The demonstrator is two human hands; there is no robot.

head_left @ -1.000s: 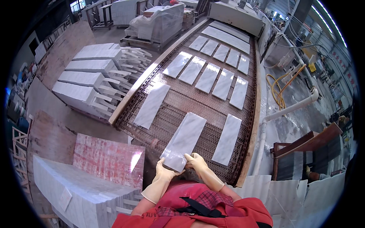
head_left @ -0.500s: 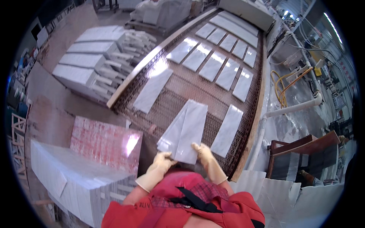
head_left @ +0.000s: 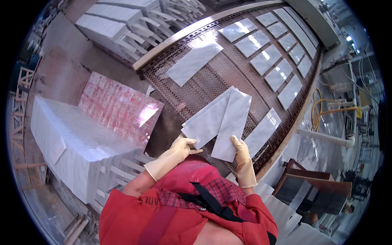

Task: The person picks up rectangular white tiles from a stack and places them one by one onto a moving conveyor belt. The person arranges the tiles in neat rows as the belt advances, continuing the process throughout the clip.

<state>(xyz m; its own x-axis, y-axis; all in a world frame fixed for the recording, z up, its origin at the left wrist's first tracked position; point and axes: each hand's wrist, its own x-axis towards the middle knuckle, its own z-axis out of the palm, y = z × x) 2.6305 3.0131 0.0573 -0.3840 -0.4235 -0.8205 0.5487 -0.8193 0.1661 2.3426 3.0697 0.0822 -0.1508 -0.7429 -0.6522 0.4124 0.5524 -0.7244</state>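
Note:
My left hand, in a cream rubber glove, grips the near end of a small stack of grey-white marble tiles. The thumb lies on top and the fingers go beneath. My right hand, gloved the same, pinches the near right edge of a single marble tile. This tile fans out from the stack; their far ends still overlap. Both hands hold the tiles over the near end of a brown mesh conveyor belt. On the belt, one tile lies beside my right hand, another tile farther left.
Several tiles lie in rows farther up the belt, toward a pale machine housing. At left stand a large tile stack and a red-stained slab. More stacks are behind. A yellow hose hangs at right.
My right hand has swung one tile away from the stack, widening the gap at the near ends. The whole view has turned, so the belt now slants more to the right.

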